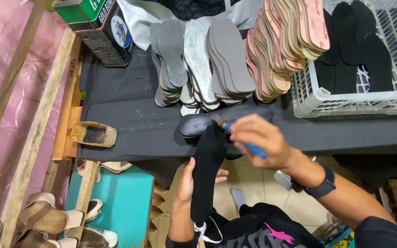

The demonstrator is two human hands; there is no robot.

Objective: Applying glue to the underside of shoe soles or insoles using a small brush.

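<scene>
head camera, looking down, close over workbench (129, 115)

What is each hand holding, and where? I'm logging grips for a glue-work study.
Left hand holds the black insole at its lower half; right hand holds the blue-handled brush by its handle.

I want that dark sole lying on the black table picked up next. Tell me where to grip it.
Grip the dark sole at its left end, which lies bare near the table edge, coming from the front left. The right hand with the brush and the held black insole cover its middle.
</scene>
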